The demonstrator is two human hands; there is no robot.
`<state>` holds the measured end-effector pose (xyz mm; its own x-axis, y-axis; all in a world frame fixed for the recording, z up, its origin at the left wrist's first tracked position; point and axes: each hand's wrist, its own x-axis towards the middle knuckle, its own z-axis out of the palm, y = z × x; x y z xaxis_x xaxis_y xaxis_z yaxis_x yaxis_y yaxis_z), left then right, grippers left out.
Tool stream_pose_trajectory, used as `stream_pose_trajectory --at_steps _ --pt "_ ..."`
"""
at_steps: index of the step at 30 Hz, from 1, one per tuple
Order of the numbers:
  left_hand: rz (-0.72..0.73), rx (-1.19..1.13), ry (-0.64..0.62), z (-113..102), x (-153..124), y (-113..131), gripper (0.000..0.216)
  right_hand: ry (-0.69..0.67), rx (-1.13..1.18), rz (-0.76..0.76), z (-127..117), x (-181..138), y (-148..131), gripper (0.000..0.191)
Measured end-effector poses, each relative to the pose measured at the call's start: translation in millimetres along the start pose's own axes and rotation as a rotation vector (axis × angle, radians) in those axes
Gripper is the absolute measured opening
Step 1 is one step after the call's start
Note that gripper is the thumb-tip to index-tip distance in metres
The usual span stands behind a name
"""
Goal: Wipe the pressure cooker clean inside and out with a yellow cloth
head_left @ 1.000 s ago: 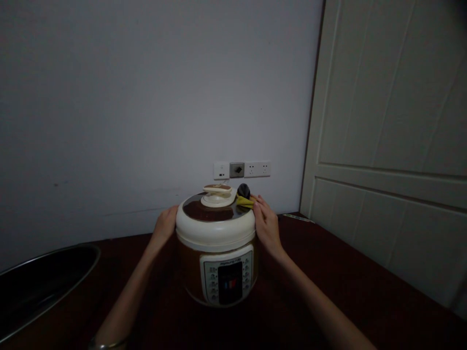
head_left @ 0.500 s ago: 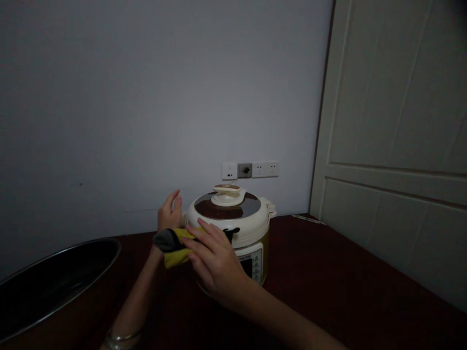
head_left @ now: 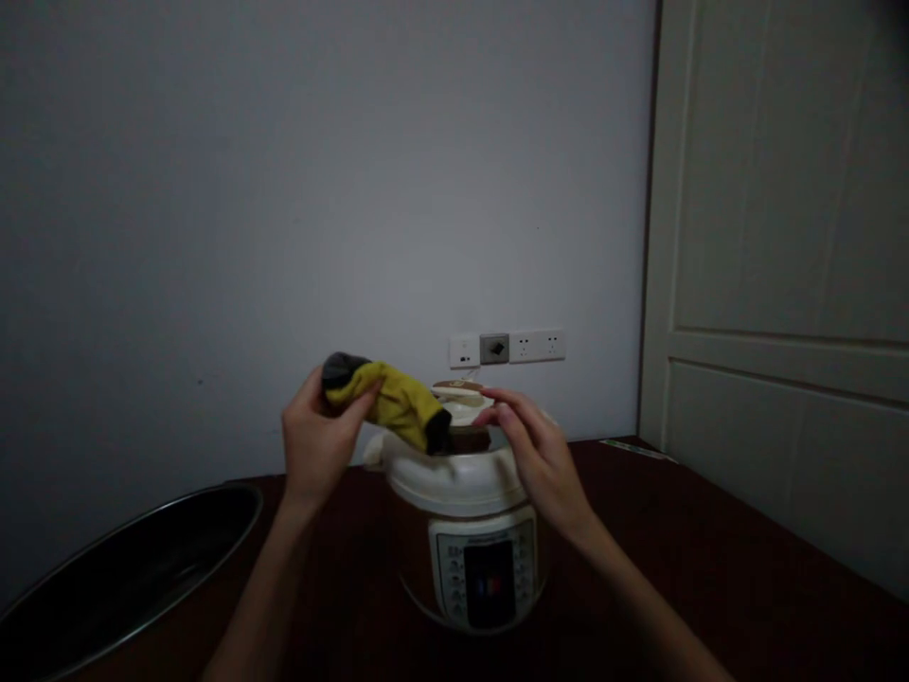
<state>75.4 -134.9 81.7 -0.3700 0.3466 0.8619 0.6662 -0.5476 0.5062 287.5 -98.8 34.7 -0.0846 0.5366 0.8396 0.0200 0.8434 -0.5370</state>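
A yellow sock [head_left: 401, 403] with a grey end and a black end is pinched in my left hand [head_left: 319, 440], thumb on top. Its black end hangs over the lid of a white and brown electric pressure cooker [head_left: 458, 488]. My right hand [head_left: 543, 455] is at the right side of the lid, fingers apart and nothing in them. Its index fingertip is at the lid handle [head_left: 461, 388]; whether it touches, I cannot tell. The control panel [head_left: 487, 573] faces me. Part of the lid is hidden behind the sock and my right hand.
A large dark pot [head_left: 142, 568] with a metal rim stands on the left of the dark red tabletop [head_left: 639, 549]. Wall sockets [head_left: 538, 347] are behind the cooker. A pale panelled door [head_left: 788, 284] is on the right.
My left hand has come forward from behind the cooker and now holds the sock. The right hand has let go of it and moved right. The view has shifted, and the panel shows more fully.
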Motion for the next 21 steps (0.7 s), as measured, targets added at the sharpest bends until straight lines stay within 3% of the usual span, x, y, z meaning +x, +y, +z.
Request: stream_pose_trajectory --at_steps 2,4,8,10,15,18,21 --pt "0.113 0.138 0.085 4 38 -13 0.034 0.084 -0.127 0.025 -23 7 17 0.029" --pt "0.182 0.266 0.053 18 75 -30 0.031 0.171 -0.254 0.065 -44 13 41 0.031" --pt "0.158 0.300 -0.364 76 120 -74 0.026 0.188 -0.457 0.095 -67 20 95 0.033" --pt "0.069 0.165 -0.598 112 123 -94 0.031 0.164 -0.520 0.122 -69 19 117 0.035" --pt "0.002 0.005 -0.946 187 98 -113 0.037 0.086 -0.561 0.170 -59 15 141 0.038" --pt "-0.068 -0.055 -1.133 209 83 -114 0.037 0.061 -0.550 0.182 -54 15 142 0.038" --pt "-0.151 -0.079 -1.238 211 81 -115 0.040 0.053 -0.553 0.188 -54 15 141 0.040"
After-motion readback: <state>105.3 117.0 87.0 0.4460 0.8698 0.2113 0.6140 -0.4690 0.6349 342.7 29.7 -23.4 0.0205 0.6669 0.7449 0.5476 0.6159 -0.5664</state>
